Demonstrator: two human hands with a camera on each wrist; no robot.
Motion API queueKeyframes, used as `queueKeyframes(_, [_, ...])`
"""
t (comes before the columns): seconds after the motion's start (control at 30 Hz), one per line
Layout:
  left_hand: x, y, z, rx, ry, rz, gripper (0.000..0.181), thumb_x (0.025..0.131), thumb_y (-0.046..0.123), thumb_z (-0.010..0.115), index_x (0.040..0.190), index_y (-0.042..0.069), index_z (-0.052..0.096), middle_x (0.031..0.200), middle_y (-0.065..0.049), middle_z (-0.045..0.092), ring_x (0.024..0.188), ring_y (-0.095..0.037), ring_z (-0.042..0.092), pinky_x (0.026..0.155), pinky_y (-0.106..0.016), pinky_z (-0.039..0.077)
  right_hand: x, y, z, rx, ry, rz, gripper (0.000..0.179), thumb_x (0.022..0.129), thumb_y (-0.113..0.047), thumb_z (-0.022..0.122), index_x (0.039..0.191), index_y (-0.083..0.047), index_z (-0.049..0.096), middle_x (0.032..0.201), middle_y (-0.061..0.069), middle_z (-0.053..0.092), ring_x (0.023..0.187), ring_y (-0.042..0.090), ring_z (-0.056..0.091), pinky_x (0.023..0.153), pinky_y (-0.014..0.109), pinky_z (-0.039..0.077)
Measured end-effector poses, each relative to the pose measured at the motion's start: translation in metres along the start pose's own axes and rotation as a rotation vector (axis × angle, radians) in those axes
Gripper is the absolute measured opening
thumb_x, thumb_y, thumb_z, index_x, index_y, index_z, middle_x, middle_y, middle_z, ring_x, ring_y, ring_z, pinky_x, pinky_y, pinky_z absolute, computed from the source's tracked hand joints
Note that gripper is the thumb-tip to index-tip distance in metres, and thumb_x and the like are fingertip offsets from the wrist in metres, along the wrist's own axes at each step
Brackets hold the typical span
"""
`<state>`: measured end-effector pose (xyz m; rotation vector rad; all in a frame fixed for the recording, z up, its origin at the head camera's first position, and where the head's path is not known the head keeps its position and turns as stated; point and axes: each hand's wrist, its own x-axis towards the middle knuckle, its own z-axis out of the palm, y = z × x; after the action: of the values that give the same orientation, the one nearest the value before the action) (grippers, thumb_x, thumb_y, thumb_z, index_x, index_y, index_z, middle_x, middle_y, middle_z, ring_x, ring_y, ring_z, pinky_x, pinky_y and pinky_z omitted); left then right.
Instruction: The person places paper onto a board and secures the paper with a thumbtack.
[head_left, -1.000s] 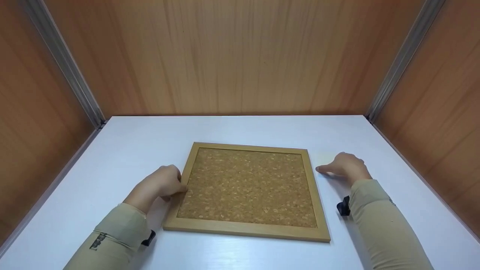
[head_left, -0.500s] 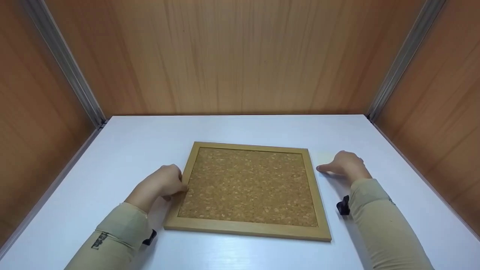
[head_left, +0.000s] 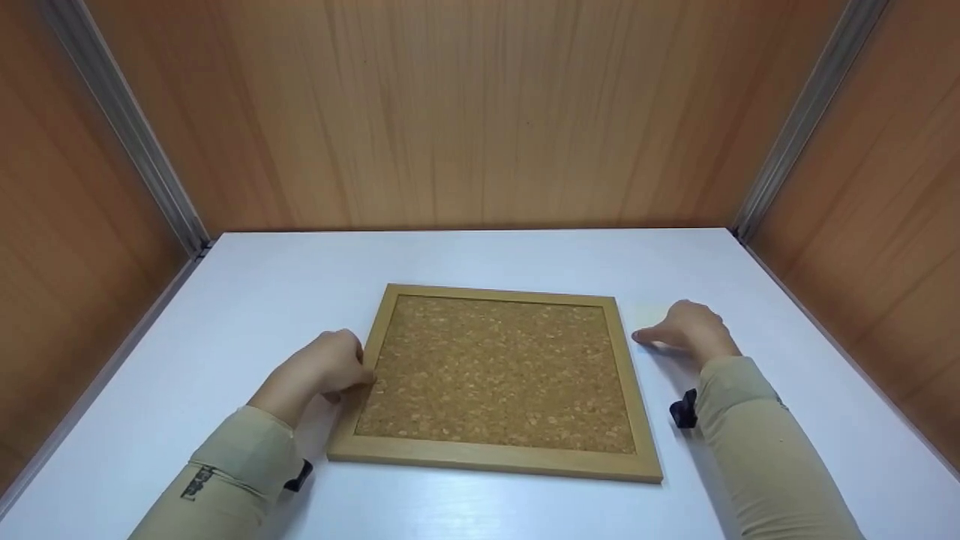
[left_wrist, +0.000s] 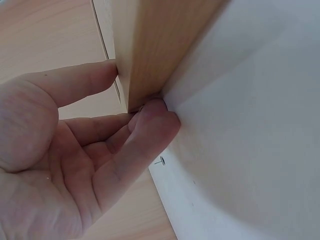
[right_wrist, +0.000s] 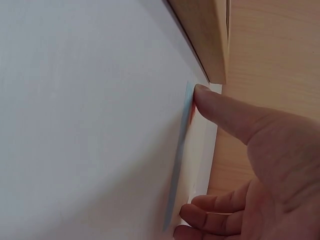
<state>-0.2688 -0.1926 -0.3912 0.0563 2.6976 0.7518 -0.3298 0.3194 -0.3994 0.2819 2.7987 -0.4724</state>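
Note:
A corkboard with a light wooden frame lies on the white table in the head view. At its left side, my left hand grips the frame, thumb on the top face and fingers curled at the outer edge and underside. To the right of the board, my right hand holds a thin pale-yellow paper pad with a light blue edge. The thumb is at one end of the pad and curled fingers are at the other. Most of the pad is hidden behind the hand in the head view.
A small metal thumbtack lies on the table beyond the left fingers. Wood-grain panels stand behind and on both sides of the white table, with grey metal posts at the corners.

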Motion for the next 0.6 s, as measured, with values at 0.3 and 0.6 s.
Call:
queueKeyframes(0.3, [-0.0017, -0.0016, 0.0003, 0.003, 0.004, 0.015, 0.027, 0.093, 0.013, 0.073, 0.103, -0.01, 0.066, 0.08, -0.013, 0.065, 0.068, -0.022, 0.069, 0.058, -0.034, 0.061, 0.0014, 0.0004, 0.001, -0.009, 0.023, -0.039, 0.086, 0.085, -0.058, 0.073, 0.12, 0.019, 0.056, 0.113, 0.031, 0.06, 0.093, 0.036, 0.056, 0.085, 0.052, 0.052])
queueKeyframes(0.6, [-0.0008, 0.0002, 0.0002, -0.007, -0.002, -0.002, 0.023, 0.093, 0.013, 0.073, 0.099, -0.008, 0.065, 0.082, -0.013, 0.064, 0.07, -0.023, 0.068, 0.06, -0.034, 0.061, 0.0018, 0.0039, 0.0009, 0.105, 0.005, -0.031, 0.086, 0.083, -0.052, 0.076, 0.126, 0.017, 0.05, 0.111, 0.026, 0.059, 0.095, 0.036, 0.055, 0.086, 0.051, 0.05])
